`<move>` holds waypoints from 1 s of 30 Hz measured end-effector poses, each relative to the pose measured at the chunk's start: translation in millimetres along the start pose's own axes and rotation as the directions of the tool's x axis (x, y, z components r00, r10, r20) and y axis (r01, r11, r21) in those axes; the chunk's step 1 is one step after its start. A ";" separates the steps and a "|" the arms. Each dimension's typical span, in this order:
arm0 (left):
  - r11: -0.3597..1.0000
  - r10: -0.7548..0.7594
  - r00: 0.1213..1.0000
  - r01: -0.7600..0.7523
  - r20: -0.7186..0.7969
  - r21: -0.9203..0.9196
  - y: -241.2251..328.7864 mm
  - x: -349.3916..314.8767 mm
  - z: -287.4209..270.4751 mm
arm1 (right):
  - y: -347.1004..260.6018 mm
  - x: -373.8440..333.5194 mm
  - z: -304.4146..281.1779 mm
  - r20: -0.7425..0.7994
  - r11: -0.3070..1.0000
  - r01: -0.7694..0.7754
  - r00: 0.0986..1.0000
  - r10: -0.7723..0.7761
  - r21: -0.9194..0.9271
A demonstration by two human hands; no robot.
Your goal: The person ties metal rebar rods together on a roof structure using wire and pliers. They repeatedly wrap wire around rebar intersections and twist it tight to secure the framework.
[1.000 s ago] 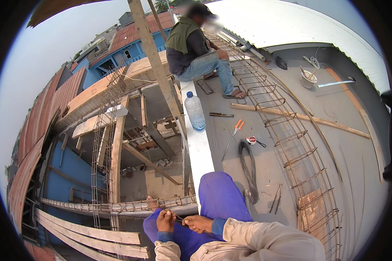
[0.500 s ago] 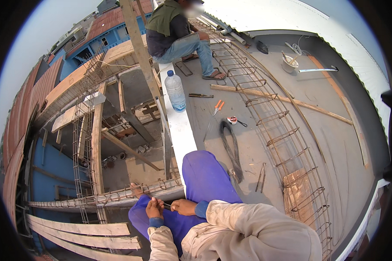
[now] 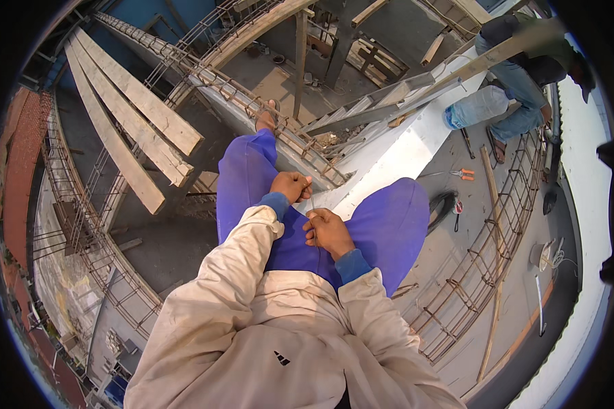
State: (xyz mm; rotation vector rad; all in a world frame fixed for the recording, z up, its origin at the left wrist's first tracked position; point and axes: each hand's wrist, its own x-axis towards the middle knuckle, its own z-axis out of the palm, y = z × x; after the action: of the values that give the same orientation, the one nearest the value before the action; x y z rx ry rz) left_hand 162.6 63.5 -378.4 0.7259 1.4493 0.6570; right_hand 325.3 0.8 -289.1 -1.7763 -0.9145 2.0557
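A thin wire (image 3: 312, 202) runs between my two hands in front of my purple-trousered lap. My left hand (image 3: 291, 186) pinches its upper end with curled fingers. Closed on the lower part, my right hand (image 3: 330, 233) sits a little nearer and to the right. Beyond my hands, rebar (image 3: 300, 143) lies along a concrete beam, with my bare foot (image 3: 267, 117) beside it. To the right of my knee are a dark coil of wire (image 3: 444, 207), a red and white tape measure (image 3: 458, 207) and an orange-handled cutter (image 3: 463, 174).
Past the white ledge (image 3: 396, 163) is a drop to a lower level. A large water bottle (image 3: 476, 108) stands near a seated co-worker (image 3: 525, 65). Planks (image 3: 133, 126) jut out at left. A long rebar cage (image 3: 481, 269) and a bucket (image 3: 541, 255) are at right.
My view has swung left and down, shifting the co-worker and bottle to the upper right. My hands, close together before, are now a little apart with wire between them.
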 end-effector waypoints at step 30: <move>0.682 -0.498 0.857 0.291 -0.135 -0.671 -143.1 233.6 71.1 | -29.2 351.7 -81.6 -0.216 0.363 -0.172 0.973 -0.084 -0.916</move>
State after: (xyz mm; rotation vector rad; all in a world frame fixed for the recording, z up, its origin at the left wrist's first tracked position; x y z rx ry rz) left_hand 234.6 151.1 -637.7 -0.2490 1.4708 0.8672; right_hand 324.5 250.9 -551.1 -2.4507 -2.2976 1.2346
